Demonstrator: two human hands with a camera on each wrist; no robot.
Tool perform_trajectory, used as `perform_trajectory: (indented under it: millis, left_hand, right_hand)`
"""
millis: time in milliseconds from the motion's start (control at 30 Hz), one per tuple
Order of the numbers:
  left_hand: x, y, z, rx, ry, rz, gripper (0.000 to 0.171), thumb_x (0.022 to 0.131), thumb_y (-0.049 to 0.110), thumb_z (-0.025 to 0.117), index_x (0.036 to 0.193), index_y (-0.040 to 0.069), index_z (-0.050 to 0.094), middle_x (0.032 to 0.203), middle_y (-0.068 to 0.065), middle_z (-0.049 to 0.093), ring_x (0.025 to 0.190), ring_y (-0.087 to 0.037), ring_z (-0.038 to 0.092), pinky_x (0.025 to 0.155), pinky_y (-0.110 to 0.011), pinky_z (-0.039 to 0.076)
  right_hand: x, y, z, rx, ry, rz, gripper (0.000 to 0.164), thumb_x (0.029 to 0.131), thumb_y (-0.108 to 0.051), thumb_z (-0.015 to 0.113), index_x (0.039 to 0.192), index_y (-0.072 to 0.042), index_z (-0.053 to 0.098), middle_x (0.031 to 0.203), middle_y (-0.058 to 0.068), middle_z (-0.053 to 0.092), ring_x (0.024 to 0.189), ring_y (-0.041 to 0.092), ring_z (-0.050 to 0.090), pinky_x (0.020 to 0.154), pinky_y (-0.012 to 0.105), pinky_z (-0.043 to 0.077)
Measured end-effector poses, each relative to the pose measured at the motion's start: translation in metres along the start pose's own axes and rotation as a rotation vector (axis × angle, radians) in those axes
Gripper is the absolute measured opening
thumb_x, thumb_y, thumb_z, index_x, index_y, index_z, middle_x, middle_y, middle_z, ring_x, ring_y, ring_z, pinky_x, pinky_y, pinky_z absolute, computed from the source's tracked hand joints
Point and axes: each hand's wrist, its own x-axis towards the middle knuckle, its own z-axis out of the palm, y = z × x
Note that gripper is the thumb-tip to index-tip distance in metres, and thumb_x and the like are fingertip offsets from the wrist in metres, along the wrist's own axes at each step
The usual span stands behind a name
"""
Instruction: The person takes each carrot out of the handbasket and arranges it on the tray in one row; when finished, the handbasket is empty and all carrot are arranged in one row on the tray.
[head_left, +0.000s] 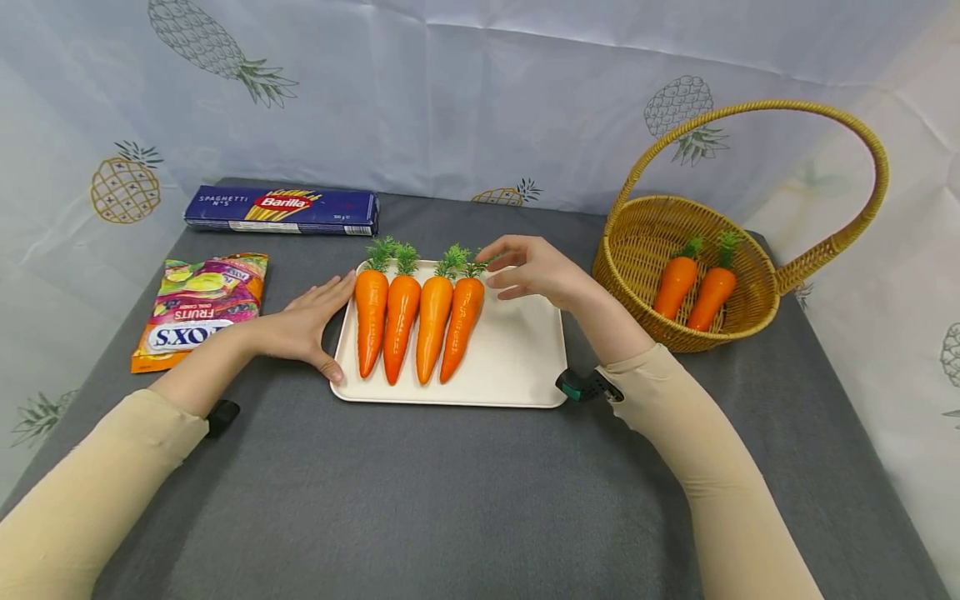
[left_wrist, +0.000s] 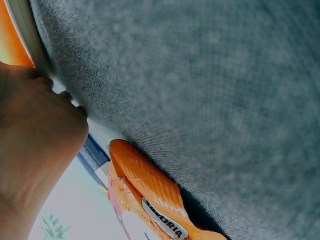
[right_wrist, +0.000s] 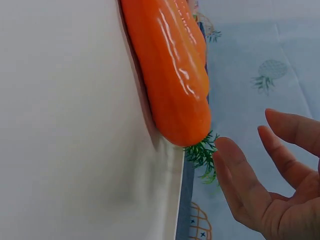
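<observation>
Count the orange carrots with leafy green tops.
6: four carrots side by side on the rectangular cream tray, two carrots inside the golden wicker basket, whose wall may hide more.

Free room lies above the bare right part of the tray [head_left: 517, 358] and over the table [head_left: 420, 500] before it. Four carrots [head_left: 435, 317], side by side, obstruct its left and middle. The left hand [head_left: 303, 325] bars the left edge; the right hand [head_left: 536, 271], just right of the green tops [head_left: 453, 260], blocks the back. Rightward, a basket [head_left: 645, 225] with tall handle [head_left: 776, 106] impedes passage.

Head view from above, forward-down over the table [head_left: 450, 500]; close wrist views, tray [head_left: 521, 354] in all three
</observation>
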Motion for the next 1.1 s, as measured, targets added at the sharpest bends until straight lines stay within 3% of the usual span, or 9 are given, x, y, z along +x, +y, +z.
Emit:
perform_trajectory:
  millis: [400,633,767,1100]
  left_hand:
    - [0.000,0.001,0.000,-0.004,0.004,-0.006,0.146,0.059,0.048,0.092,0.159,0.009,-0.008,0.168,-0.018,-0.008,0.154,-0.045,-0.009,0.119,-0.070,-0.004]
    - [-0.001,0.000,0.000,-0.005,-0.002,-0.014,0.146,0.060,0.048,0.092,0.159,0.009,-0.009,0.168,-0.017,-0.009,0.154,-0.045,-0.009,0.119,-0.071,-0.004]
    - [-0.001,0.000,0.000,-0.004,0.000,-0.010,0.146,0.060,0.047,0.092,0.159,0.009,-0.009,0.168,-0.017,-0.009,0.154,-0.045,-0.009,0.119,-0.070,-0.004]
    - [0.000,-0.001,0.001,-0.002,-0.007,-0.012,0.146,0.060,0.048,0.091,0.159,0.010,-0.010,0.168,-0.017,-0.010,0.154,-0.045,-0.010,0.119,-0.070,-0.005]
  right_hand:
    - [-0.014,-0.008,-0.021,0.031,0.055,-0.068,0.042,0.094,-0.002,0.062,0.135,-0.005,0.054,0.138,0.022,0.050,0.123,0.037,0.057,0.102,0.052,0.052]
    - [-0.022,-0.012,-0.034,0.024,0.094,-0.091,0.043,0.094,-0.004,0.063,0.136,-0.008,0.054,0.133,0.012,0.053,0.121,0.029,0.058,0.101,0.047,0.054]
    - [-0.026,-0.013,-0.042,0.045,0.113,-0.106,0.043,0.094,-0.003,0.063,0.136,-0.007,0.053,0.134,0.012,0.052,0.123,0.029,0.057,0.102,0.047,0.054]
    - [-0.040,-0.017,-0.059,0.057,0.159,-0.127,0.045,0.095,-0.008,0.063,0.139,-0.008,0.052,0.132,0.006,0.055,0.114,0.020,0.061,0.093,0.031,0.058]
